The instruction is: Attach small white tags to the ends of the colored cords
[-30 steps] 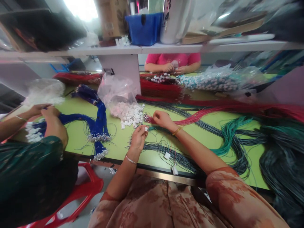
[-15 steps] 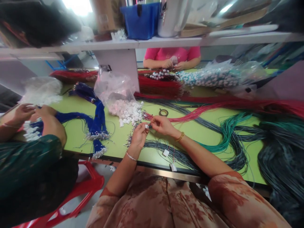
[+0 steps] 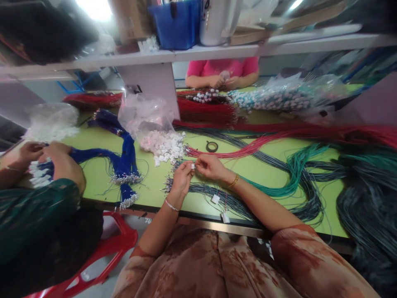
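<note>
My left hand point(image 3: 181, 177) pinches a small white connector point(image 3: 192, 166) above the green table point(image 3: 260, 169). My right hand point(image 3: 211, 166) meets it from the right, fingers pinched on a thin wire at the connector. A pile of white connectors point(image 3: 163, 145) spills from a clear plastic bag point(image 3: 145, 114) just behind my hands. A bundle of red wires point(image 3: 248, 150) ends beside the pile, and dark grey wires point(image 3: 214, 194) lie under my wrists. Two finished white connectors point(image 3: 219, 207) on wires rest near the table's front edge.
A person in dark green at the left handles blue wires point(image 3: 124, 165) with white ends. Another person in pink point(image 3: 221, 72) works across the table. Teal wires point(image 3: 297, 174) and dark wire coils fill the right side. A tape roll point(image 3: 212, 146) lies mid-table. A shelf point(image 3: 217, 51) hangs overhead.
My right hand came back from the red wire ends to my left hand, and both now pinch together at the connector. The view has tilted slightly.
</note>
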Motion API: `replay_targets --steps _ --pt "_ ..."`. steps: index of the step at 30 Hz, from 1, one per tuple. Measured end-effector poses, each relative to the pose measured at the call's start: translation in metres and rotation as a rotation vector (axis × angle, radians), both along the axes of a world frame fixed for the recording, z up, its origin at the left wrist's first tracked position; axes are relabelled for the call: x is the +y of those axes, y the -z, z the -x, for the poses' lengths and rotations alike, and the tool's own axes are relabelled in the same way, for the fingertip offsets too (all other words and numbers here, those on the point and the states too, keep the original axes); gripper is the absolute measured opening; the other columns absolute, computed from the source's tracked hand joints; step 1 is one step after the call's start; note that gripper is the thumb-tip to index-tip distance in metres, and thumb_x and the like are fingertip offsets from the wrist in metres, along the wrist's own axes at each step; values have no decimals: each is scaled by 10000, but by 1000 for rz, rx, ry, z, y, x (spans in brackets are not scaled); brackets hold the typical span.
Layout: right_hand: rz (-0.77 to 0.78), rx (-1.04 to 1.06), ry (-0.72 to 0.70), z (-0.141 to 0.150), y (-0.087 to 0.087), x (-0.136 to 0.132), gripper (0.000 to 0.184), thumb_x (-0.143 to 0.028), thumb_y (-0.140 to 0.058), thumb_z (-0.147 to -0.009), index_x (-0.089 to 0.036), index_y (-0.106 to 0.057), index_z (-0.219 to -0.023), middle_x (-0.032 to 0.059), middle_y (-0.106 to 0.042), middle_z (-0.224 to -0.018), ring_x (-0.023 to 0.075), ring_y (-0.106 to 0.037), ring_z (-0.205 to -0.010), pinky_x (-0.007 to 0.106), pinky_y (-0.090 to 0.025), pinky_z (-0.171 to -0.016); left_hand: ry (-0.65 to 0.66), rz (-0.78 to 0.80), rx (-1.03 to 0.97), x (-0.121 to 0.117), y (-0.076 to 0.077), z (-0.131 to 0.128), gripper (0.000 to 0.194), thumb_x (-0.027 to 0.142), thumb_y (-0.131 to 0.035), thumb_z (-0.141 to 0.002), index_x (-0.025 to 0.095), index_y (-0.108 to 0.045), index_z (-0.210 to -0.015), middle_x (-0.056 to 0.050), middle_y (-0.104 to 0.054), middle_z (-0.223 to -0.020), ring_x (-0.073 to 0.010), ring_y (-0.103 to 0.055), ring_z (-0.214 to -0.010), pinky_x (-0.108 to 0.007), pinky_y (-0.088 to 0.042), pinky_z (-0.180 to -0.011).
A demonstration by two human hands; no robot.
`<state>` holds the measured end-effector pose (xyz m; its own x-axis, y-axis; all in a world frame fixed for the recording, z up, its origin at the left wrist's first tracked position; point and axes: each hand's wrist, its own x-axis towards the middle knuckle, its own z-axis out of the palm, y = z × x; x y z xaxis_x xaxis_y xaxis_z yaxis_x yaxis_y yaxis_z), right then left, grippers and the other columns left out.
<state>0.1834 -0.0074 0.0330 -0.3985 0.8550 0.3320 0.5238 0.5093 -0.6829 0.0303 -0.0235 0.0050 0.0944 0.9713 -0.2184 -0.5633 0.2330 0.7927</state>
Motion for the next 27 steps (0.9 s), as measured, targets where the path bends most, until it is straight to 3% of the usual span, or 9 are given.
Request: replay_targets --steps 7,11,13,15,17,20,22,24,27 --pt "63 -34 -44 -2 9 1 105 -215 -512 -782 -149 -587 -749 8 -584 -663 103 -450 -573 221 -305 -564 -22 22 67 1 4 -4 204 269 -775 -684 142 -691 -819 -10 -627 -721 -58 -501 -583 -193 -382 -572" --pt "77 -58 -52 -6 5 2 94 -199 -526 -763 -146 -573 -701 2 -562 -626 103 -431 -567 224 -299 -564 -19 1 186 -1 3 -4 170 281 -751 -707 150 -696 -800 -21 -615 -704 -80 -482 -569 -213 -368 -555" --pt "128 -25 -90 -13 -3 6 136 -233 -518 -795 -144 -589 -720 3 -578 -653 105 -448 -592 219 -315 -577 -83 -120 307 -11 -3 -6 152 295 -730 -733 175 -701 -822 -43 -625 -756 -120 -520 -637 -241 -404 -602" --pt "191 24 -77 -19 -14 11 208 -291 -494 -840 -143 -603 -742 1 -583 -668 107 -463 -611 215 -330 -587 -104 -344 448 -29 -11 -10 154 305 -710 -756 207 -712 -874 -84 -642 -890 -187 -573 -817 -288 -451 -731" --pt "234 42 -69 -20 -23 13 249 -328 -491 -857 -140 -616 -752 0 -586 -672 107 -473 -615 214 -336 -587 78 -605 560 -51 -19 -18 169 318 -698 -764 225 -720 -903 -121 -641 -982 -240 -573 -950 -336 -449 -846" --pt "271 -45 -203 -3 -26 6 207 -305 -539 -833 -140 -644 -762 3 -618 -691 107 -496 -622 215 -339 -591 511 -879 595 -78 -26 -29 234 360 -731 -727 228 -716 -920 -132 -652 -932 -240 -589 -837 -345 -461 -805" --pt "284 -181 -213 15 -20 -3 161 -293 -586 -809 -153 -659 -774 2 -638 -692 108 -495 -605 219 -321 -577 580 -923 586 -83 -27 -29 259 378 -752 -701 219 -714 -902 -123 -651 -860 -224 -582 -755 -335 -465 -748" --pt "284 -347 -123 33 -12 -12 133 -293 -631 -784 -165 -663 -761 14 -657 -705 119 -502 -606 230 -301 -563 451 -912 646 -74 -26 -18 193 369 -727 -725 212 -710 -837 -107 -635 -784 -217 -576 -733 -335 -463 -739" --pt "286 -481 -22 51 -2 -19 132 -262 -594 -806 -161 -668 -766 57 -689 -787 154 -556 -679 247 -303 -579 70 -864 999 -36 -25 18 143 280 -569 -835 199 -687 -839 -102 -620 -828 -224 -565 -833 -362 -447 -820"
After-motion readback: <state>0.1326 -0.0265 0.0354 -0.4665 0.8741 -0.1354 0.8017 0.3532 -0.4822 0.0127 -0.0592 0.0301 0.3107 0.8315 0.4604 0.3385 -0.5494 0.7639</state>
